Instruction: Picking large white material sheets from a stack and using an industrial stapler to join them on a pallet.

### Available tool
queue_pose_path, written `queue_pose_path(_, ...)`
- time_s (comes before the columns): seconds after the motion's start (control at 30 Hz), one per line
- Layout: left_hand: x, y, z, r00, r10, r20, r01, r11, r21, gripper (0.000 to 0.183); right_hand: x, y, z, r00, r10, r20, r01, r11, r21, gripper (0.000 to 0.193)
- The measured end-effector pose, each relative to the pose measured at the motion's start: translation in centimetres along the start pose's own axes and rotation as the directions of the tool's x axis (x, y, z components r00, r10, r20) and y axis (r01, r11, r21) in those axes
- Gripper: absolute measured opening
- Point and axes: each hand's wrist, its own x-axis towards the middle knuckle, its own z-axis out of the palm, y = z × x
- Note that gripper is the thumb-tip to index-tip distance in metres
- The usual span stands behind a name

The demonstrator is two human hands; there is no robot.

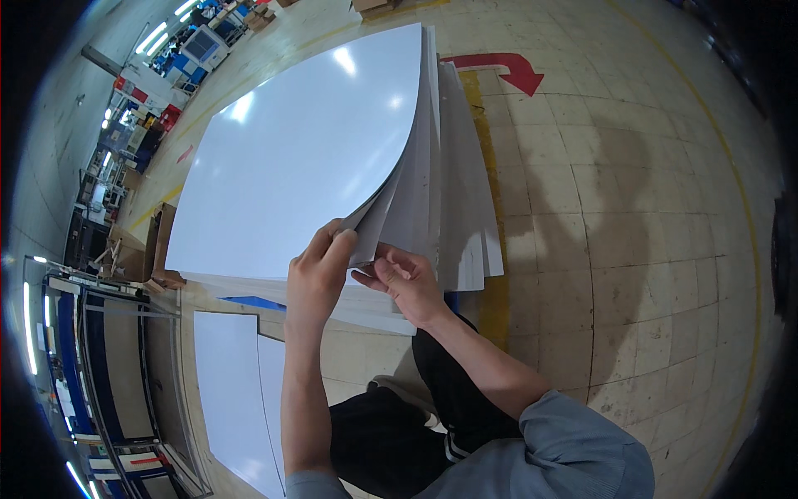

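Note:
A tall stack of large white sheets stands in front of me. Its glossy top sheet is bent upward at the near right corner. My left hand is closed around that raised corner, thumb and fingers pinching the edge. Just to its right, my right hand is at the corner of a thinner sheet hanging beneath, its thumb and curled fingers against the edge. The exact finger contact there is partly hidden. A dark gap shows between the lifted sheet and those below.
Two white panels lie on the floor at my left, beside a dark-framed rack. An open cardboard box stands by the stack's left side. A yellow floor line and red arrow are on the right.

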Motion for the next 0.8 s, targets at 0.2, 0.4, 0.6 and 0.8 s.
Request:
queue_pose_path(0.2,1.1,1.1,-1.8,0.932,-0.155,0.327,0.243,0.938,-0.248,0.012,0.1,-0.4,-0.5,0.993,0.107,-0.047,-0.109,0.993,-0.038,0.030)
queue_pose_path(0.4,1.2,1.3,-2.4,0.946,-0.092,0.312,0.208,0.908,-0.363,0.012,0.2,-0.8,-0.3,0.982,0.143,-0.127,-0.158,0.980,-0.117,0.029)
queue_pose_path(0.6,0.7,0.8,-2.5,0.947,-0.195,0.255,0.271,0.912,-0.308,0.013,0.4,-0.6,0.4,0.988,0.130,-0.084,-0.136,0.989,-0.064,0.033)
queue_pose_path(0.8,0.7,0.2,-1.2,0.960,-0.269,0.075,0.278,0.943,-0.185,0.014,0.3,0.1,-1.0,0.988,0.118,-0.104,-0.124,0.991,-0.049,0.023)
